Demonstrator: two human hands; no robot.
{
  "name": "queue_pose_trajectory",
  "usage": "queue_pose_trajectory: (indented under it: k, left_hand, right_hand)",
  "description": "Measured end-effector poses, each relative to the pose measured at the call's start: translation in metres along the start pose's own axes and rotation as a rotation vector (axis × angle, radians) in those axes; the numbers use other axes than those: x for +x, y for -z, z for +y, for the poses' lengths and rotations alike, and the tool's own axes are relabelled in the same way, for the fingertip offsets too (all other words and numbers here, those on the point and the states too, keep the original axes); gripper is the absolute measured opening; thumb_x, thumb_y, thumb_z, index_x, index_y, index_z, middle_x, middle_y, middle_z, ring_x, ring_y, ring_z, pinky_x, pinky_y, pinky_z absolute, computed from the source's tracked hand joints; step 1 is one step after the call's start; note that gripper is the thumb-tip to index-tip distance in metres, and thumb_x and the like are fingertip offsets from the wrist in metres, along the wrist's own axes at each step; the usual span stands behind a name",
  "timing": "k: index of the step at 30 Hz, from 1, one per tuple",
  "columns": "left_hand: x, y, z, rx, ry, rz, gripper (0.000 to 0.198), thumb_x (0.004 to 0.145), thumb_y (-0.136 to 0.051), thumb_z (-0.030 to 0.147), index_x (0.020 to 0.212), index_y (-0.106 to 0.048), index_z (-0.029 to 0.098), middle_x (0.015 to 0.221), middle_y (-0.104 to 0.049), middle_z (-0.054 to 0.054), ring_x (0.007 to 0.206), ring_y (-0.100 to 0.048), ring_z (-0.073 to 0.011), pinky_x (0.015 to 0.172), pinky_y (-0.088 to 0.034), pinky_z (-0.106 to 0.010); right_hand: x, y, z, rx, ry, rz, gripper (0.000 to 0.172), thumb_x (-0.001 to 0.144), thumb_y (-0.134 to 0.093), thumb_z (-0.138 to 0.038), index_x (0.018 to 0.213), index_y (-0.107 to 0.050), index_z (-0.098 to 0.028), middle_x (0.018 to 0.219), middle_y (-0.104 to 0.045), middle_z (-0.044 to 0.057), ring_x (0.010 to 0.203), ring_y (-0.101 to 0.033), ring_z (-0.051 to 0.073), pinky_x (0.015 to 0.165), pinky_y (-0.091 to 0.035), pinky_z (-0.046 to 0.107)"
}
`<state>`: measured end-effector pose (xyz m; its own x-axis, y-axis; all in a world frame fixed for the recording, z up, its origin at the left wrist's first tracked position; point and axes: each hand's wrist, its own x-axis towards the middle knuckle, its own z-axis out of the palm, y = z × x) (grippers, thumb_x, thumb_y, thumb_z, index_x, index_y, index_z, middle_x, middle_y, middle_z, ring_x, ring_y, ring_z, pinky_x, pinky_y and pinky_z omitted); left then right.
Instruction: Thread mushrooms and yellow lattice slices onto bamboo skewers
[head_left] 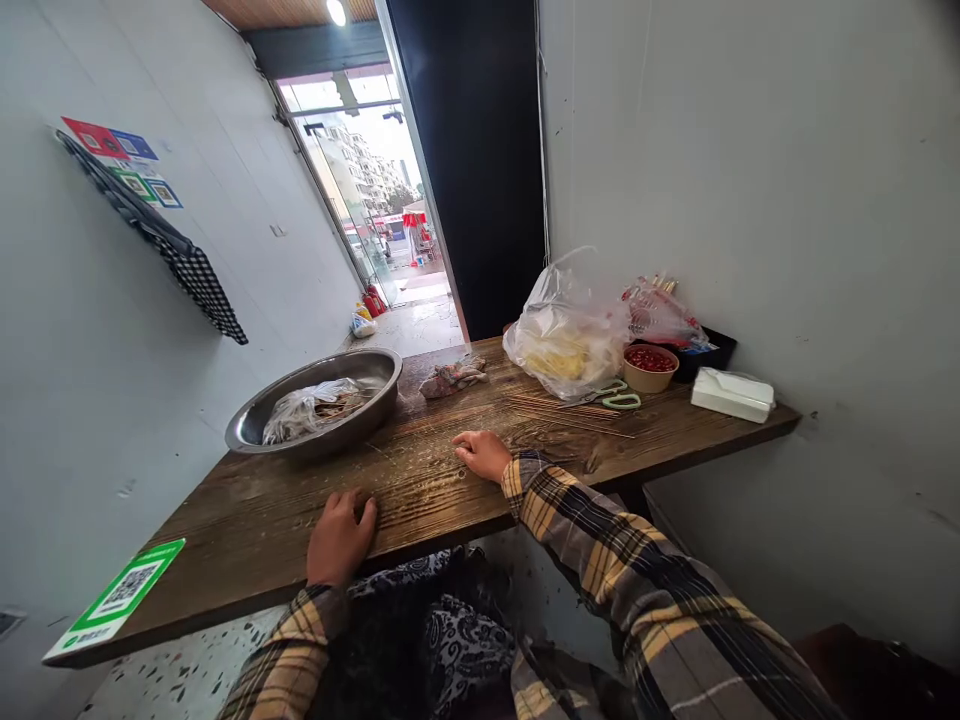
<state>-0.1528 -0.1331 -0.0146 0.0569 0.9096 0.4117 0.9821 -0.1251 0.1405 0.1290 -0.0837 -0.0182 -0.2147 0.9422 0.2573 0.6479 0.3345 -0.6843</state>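
My left hand [341, 538] rests on the wooden table [262, 540] near its front edge, thumb apart from the bent fingers, with nothing seen in it. Farther right, my right hand [486, 456] lies on the tabletop, fingers pointing left and loosely apart, also without anything visible in it. Pale crumbs are scattered on the wood between and beyond the hands. Past my right hand lie several thin wooden skewers [570, 416] and scissors [621, 402] with pale green handles. A crumpled rag [452, 378] lies farther back.
At the left stands a large metal basin [390, 385] holding a plastic bag [304, 412]. Back right are a plastic bag with yellowish contents [559, 350], a paper bowl [649, 380] of red bits and a white tissue pack [731, 393]. A QR-code sign [124, 592] lies at the left corner.
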Motion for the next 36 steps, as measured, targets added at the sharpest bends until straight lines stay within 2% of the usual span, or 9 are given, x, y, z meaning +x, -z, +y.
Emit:
queue_pose_trajectory:
  k: [12,17,19,22,25,28,30,33,36]
  left_hand:
    - [0.001,0.008,0.004,0.017,0.034,-0.073,0.047,0.088,-0.036,0.047,0.107,-0.064,0.014,0.104,-0.062,-0.013,0.092,-0.063,-0.0261,0.081,-0.049,-0.035]
    - [0.020,0.012,-0.003,-0.019,0.022,-0.157,0.047,0.085,-0.042,0.049,0.111,-0.063,0.016,0.107,-0.066,-0.013,0.094,-0.064,-0.0270,0.082,-0.050,-0.037]
    - [0.041,0.012,0.010,-0.092,-0.028,-0.183,0.041,0.084,-0.045,0.047,0.104,-0.065,0.017,0.099,-0.069,-0.012,0.093,-0.064,-0.0265,0.085,-0.050,-0.037]
    - [0.087,0.002,0.053,-0.164,-0.170,-0.149,0.040,0.087,-0.044,0.040,0.112,-0.063,0.015,0.104,-0.066,-0.012,0.092,-0.064,-0.0238,0.086,-0.051,-0.037]
    - [0.139,-0.021,0.104,-0.159,-0.408,-0.143,0.038,0.087,-0.043,0.026,0.120,-0.061,0.015,0.120,-0.062,-0.013,0.108,-0.060,-0.0243,0.096,-0.048,-0.038]
    - [0.185,-0.052,0.135,-0.068,-0.617,-0.213,0.043,0.083,-0.049,0.020,0.125,-0.060,0.020,0.139,-0.054,-0.010,0.128,-0.047,-0.0277,0.109,-0.038,-0.044]
    - [0.212,-0.074,0.138,0.002,-0.647,-0.267,0.044,0.084,-0.052,0.025,0.127,-0.060,0.021,0.144,-0.050,-0.008,0.135,-0.041,-0.0299,0.113,-0.032,-0.048]
    - [0.248,-0.107,0.128,0.048,-0.568,-0.306,0.046,0.090,-0.045,0.037,0.129,-0.059,0.017,0.144,-0.050,-0.012,0.135,-0.041,-0.0305,0.113,-0.031,-0.048]
    - [0.275,-0.130,0.118,0.045,-0.491,-0.288,0.049,0.092,-0.040,0.039,0.132,-0.056,0.015,0.148,-0.045,-0.013,0.139,-0.036,-0.0311,0.115,-0.027,-0.050]
  right_hand:
    - [-0.002,0.006,-0.008,0.017,-0.027,-0.028,0.033,0.090,-0.053,-0.030,0.117,-0.069,-0.018,0.107,-0.074,0.008,0.098,-0.067,0.020,0.083,-0.047,0.028]
    - [0.004,0.011,-0.004,0.096,-0.002,-0.134,0.033,0.086,-0.059,-0.030,0.115,-0.070,-0.020,0.097,-0.075,0.006,0.095,-0.067,0.021,0.081,-0.048,0.028]
    - [0.011,0.013,0.002,0.150,0.021,-0.209,0.032,0.085,-0.060,-0.028,0.113,-0.071,-0.019,0.087,-0.075,0.004,0.085,-0.068,0.019,0.077,-0.049,0.027]
    - [0.022,0.014,0.011,0.243,0.045,-0.330,0.032,0.088,-0.055,-0.025,0.115,-0.069,-0.016,0.075,-0.072,0.001,0.062,-0.066,0.012,0.061,-0.049,0.021]
    - [0.028,0.016,0.015,0.313,0.036,-0.393,0.032,0.090,-0.052,-0.024,0.117,-0.067,-0.017,0.072,-0.069,-0.001,0.052,-0.061,0.008,0.049,-0.046,0.017]
    - [0.032,0.017,0.017,0.446,-0.009,-0.450,0.029,0.089,-0.053,-0.021,0.113,-0.069,-0.017,0.059,-0.060,-0.004,0.047,-0.057,0.008,0.044,-0.044,0.015]
    - [0.035,0.017,0.018,0.511,-0.028,-0.472,0.027,0.088,-0.054,-0.019,0.108,-0.070,-0.017,0.056,-0.056,-0.005,0.046,-0.056,0.008,0.043,-0.043,0.015]
    - [0.039,0.017,0.020,0.539,-0.021,-0.456,0.025,0.086,-0.057,-0.019,0.107,-0.070,-0.016,0.058,-0.056,-0.005,0.045,-0.055,0.008,0.043,-0.043,0.015]
    - [0.042,0.018,0.021,0.552,-0.035,-0.459,0.024,0.086,-0.058,-0.021,0.107,-0.069,-0.017,0.062,-0.058,-0.005,0.046,-0.056,0.007,0.044,-0.044,0.014]
